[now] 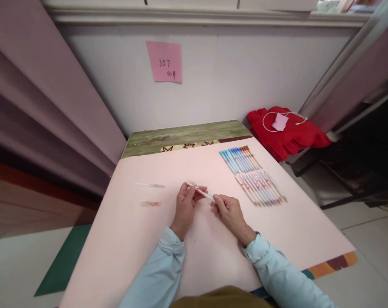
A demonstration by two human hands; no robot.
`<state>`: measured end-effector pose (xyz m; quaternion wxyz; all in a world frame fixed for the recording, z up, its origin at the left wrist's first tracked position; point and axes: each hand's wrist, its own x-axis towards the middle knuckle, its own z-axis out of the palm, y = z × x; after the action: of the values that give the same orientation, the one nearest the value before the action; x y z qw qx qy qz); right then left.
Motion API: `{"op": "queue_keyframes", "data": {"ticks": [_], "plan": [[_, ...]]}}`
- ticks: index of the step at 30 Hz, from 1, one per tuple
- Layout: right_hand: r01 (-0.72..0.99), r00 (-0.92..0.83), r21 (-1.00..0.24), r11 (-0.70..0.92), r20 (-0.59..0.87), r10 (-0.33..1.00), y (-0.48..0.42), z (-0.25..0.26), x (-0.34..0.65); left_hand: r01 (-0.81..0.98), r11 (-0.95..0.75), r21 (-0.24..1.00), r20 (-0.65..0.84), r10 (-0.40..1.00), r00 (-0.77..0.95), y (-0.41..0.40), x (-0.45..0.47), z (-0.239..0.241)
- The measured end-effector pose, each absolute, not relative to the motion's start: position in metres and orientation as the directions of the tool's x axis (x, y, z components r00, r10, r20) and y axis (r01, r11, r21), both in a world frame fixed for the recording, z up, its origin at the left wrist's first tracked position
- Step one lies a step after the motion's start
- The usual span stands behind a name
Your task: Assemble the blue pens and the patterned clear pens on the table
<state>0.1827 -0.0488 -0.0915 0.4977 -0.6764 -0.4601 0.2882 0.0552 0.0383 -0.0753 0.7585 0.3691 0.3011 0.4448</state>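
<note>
My left hand (186,204) and my right hand (229,210) both pinch one slim white pen (200,191) over the middle of the pale pink table sheet (149,248). The left fingers close round its upper end, the right fingers round its lower end. A thin clear refill (149,185) and a small patterned pen cap (150,203) lie apart on the sheet to the left. At the right lie two neat rows of pens: a blue and orange row (241,159) and a white patterned row (261,188).
A red garment (285,132) with a white cable and a pink note lies on a seat at the far right. A pink note (164,61) is stuck on the white wall. Grey curtains hang at both sides. The table's green patterned top (184,134) shows beyond the sheet.
</note>
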Motion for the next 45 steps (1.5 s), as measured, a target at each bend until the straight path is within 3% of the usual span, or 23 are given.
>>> {"op": "queue_keyframes", "data": {"ticks": [7, 17, 23, 29, 38, 45], "plan": [[0.439, 0.466, -0.898, -0.025, 0.204, 0.861, -0.047, -0.093, 0.182, -0.421, 0.295, 0.858, -0.119, 0.911, 0.396, 0.042, 0.054, -0.077], [0.342, 0.383, -0.934, -0.103, 0.038, 0.923, -0.048, -0.083, 0.183, -0.404, 0.271, 0.874, -0.105, 0.916, 0.387, 0.043, 0.055, -0.078], [0.704, 0.379, -0.701, -0.114, 0.235, 0.895, -0.052, -0.08, 0.183, -0.279, 0.233, 0.932, -0.109, 0.912, 0.395, 0.042, 0.054, -0.082], [0.824, 0.354, -0.527, -0.209, 0.189, 0.916, -0.067, -0.073, 0.194, -0.175, 0.158, 0.972, -0.064, 0.89, 0.451, 0.03, 0.058, -0.079], [0.808, 0.58, -0.249, -0.534, 0.18, 0.794, -0.089, -0.075, 0.247, 0.089, -0.155, 0.984, 0.153, 0.988, 0.031, 0.038, 0.009, -0.089], [0.784, 0.62, -0.121, -0.608, 0.168, 0.766, -0.102, -0.075, 0.254, 0.49, -0.311, 0.814, 0.511, 0.786, -0.349, 0.073, -0.08, -0.091]]}}
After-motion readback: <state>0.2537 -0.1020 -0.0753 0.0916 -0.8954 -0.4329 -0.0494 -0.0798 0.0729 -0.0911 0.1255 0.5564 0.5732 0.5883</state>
